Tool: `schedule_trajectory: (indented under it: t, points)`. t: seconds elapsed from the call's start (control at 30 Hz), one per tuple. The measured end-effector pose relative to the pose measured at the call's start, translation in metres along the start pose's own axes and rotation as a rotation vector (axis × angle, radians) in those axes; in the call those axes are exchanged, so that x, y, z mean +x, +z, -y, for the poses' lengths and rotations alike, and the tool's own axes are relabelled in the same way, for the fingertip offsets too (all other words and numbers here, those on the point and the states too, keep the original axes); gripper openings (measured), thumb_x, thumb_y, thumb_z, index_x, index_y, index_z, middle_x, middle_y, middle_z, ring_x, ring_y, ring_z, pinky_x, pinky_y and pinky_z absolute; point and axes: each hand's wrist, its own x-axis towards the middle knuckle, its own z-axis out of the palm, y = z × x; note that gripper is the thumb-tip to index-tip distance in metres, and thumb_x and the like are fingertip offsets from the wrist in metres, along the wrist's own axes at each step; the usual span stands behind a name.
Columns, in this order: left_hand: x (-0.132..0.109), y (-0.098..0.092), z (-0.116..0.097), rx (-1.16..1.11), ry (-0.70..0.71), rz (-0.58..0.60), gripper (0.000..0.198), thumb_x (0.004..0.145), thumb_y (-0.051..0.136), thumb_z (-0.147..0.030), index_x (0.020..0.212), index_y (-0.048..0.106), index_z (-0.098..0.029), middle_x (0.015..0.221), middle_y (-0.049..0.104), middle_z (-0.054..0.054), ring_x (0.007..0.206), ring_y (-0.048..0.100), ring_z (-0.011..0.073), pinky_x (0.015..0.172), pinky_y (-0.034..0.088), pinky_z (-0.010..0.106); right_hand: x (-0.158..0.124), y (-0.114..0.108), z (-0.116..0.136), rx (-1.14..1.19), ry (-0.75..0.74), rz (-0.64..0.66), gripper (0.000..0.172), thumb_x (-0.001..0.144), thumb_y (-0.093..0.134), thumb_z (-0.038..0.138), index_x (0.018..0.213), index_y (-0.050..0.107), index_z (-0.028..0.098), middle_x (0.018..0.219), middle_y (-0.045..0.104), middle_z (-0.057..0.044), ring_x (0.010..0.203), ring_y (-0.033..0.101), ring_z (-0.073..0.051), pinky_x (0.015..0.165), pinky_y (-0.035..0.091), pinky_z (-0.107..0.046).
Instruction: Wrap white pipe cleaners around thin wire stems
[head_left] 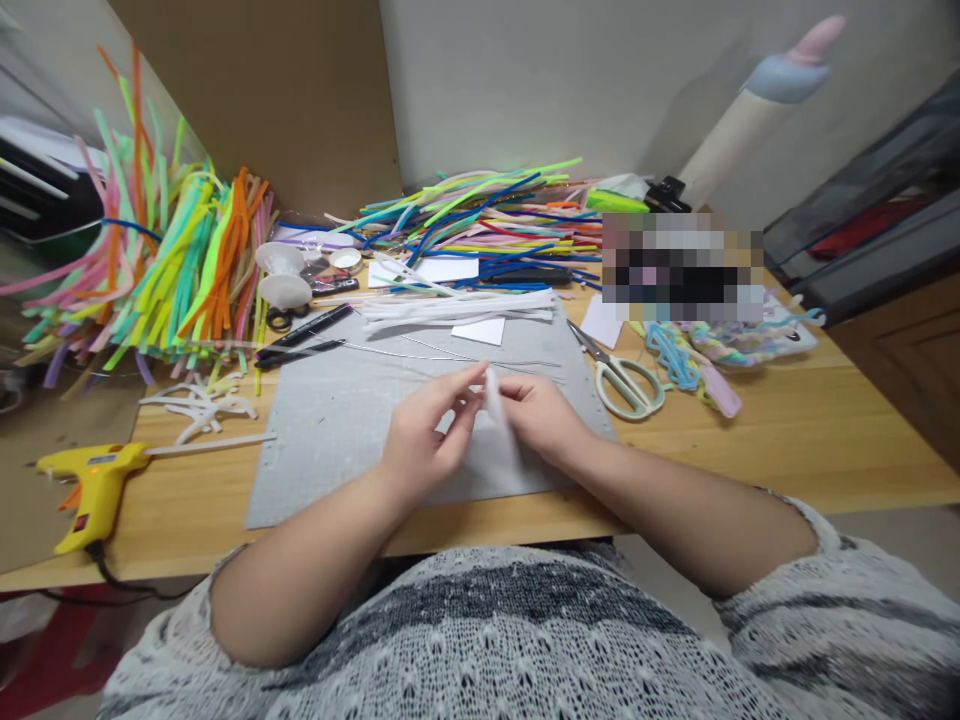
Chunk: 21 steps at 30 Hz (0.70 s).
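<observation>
Over the grey cutting mat (330,440), my left hand (427,430) and my right hand (544,415) meet, fingers pinched on the same white pipe cleaner (496,405). The white piece runs down between the two hands and is blurred. Thin metal wires (450,352) lie on the mat just beyond my fingers. A bundle of white pipe cleaners (457,308) lies at the mat's far edge.
A yellow glue gun (94,490) lies at the left front of the wooden table. Coloured pipe cleaners (172,260) stand at the far left, and more (487,215) lie heaped at the back. Green-handled scissors (626,380) rest right of the mat, black pliers (307,335) at its left.
</observation>
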Motion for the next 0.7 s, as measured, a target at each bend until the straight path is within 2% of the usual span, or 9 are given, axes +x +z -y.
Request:
schedule_trajectory:
  t: [0.07, 0.17, 0.23, 0.3, 0.43, 0.53, 0.6, 0.7]
  points:
    - [0.001, 0.000, 0.002, -0.082, -0.034, -0.116, 0.020, 0.080, 0.055, -0.015, 0.098, 0.062, -0.020, 0.091, 0.066, 0.005, 0.074, 0.062, 0.0122, 0.070, 0.051, 0.027, 0.000, -0.002, 0.005, 0.093, 0.114, -0.045, 0.023, 0.075, 0.062, 0.037, 0.067, 0.064, 0.015, 0.044, 0.043, 0.007, 0.040, 0.033, -0.005, 0.041, 0.024, -0.020]
    - [0.008, 0.000, 0.005, -0.293, -0.213, -0.267, 0.015, 0.077, 0.062, -0.019, 0.091, 0.055, -0.019, 0.087, 0.060, 0.002, 0.060, 0.057, 0.0073, 0.053, 0.047, 0.020, 0.000, -0.006, 0.009, 0.241, 0.244, -0.029, 0.025, 0.074, 0.062, 0.039, 0.080, 0.065, 0.015, 0.043, 0.042, 0.007, 0.034, 0.027, -0.004, 0.035, 0.014, -0.019]
    - [0.014, -0.001, 0.007, -0.434, -0.344, -0.245, 0.020, 0.076, 0.064, -0.025, 0.092, 0.053, -0.019, 0.093, 0.059, 0.002, 0.054, 0.054, 0.0050, 0.044, 0.041, 0.018, 0.001, -0.008, 0.009, 0.329, 0.304, 0.024, 0.026, 0.074, 0.063, 0.039, 0.084, 0.064, 0.015, 0.043, 0.042, 0.008, 0.033, 0.024, -0.003, 0.034, 0.010, -0.018]
    - [0.020, -0.003, 0.009, -0.538, -0.405, -0.225, 0.021, 0.076, 0.064, -0.029, 0.090, 0.052, -0.018, 0.096, 0.059, 0.003, 0.051, 0.053, 0.0042, 0.041, 0.039, 0.018, 0.001, -0.009, 0.008, 0.401, 0.351, 0.070, 0.026, 0.074, 0.064, 0.039, 0.086, 0.063, 0.015, 0.042, 0.040, 0.009, 0.032, 0.020, -0.002, 0.034, 0.008, -0.017]
    - [0.024, -0.006, 0.013, -0.646, -0.446, -0.269, 0.024, 0.076, 0.064, -0.035, 0.091, 0.052, -0.021, 0.093, 0.063, 0.001, 0.057, 0.058, 0.0067, 0.049, 0.044, 0.020, 0.001, -0.009, 0.007, 0.478, 0.426, 0.135, 0.023, 0.073, 0.064, 0.036, 0.084, 0.060, 0.016, 0.041, 0.039, 0.009, 0.032, 0.018, -0.001, 0.034, 0.006, -0.016]
    - [0.024, -0.009, 0.017, -0.561, -0.452, -0.254, 0.027, 0.082, 0.056, -0.043, 0.090, 0.061, -0.018, 0.089, 0.068, 0.005, 0.071, 0.062, 0.0101, 0.059, 0.046, 0.021, 0.000, -0.007, 0.006, 0.485, 0.458, 0.178, 0.021, 0.074, 0.063, 0.034, 0.082, 0.060, 0.016, 0.042, 0.039, 0.009, 0.033, 0.017, -0.001, 0.034, 0.006, -0.015]
    - [0.024, -0.011, 0.018, -0.532, -0.453, -0.285, 0.030, 0.082, 0.055, -0.045, 0.085, 0.064, -0.017, 0.082, 0.069, 0.006, 0.078, 0.063, 0.0124, 0.066, 0.047, 0.022, 0.000, -0.006, 0.006, 0.484, 0.462, 0.192, 0.020, 0.075, 0.062, 0.034, 0.082, 0.060, 0.016, 0.042, 0.038, 0.009, 0.033, 0.017, -0.001, 0.034, 0.006, -0.015]
    - [0.029, -0.019, 0.021, -0.596, -0.436, -0.363, 0.029, 0.077, 0.062, -0.046, 0.082, 0.064, -0.018, 0.075, 0.068, 0.003, 0.076, 0.065, 0.0131, 0.070, 0.050, 0.024, -0.001, -0.006, 0.006, 0.491, 0.494, 0.219, 0.018, 0.077, 0.059, 0.033, 0.083, 0.059, 0.016, 0.042, 0.037, 0.010, 0.033, 0.015, -0.001, 0.034, 0.006, -0.015]
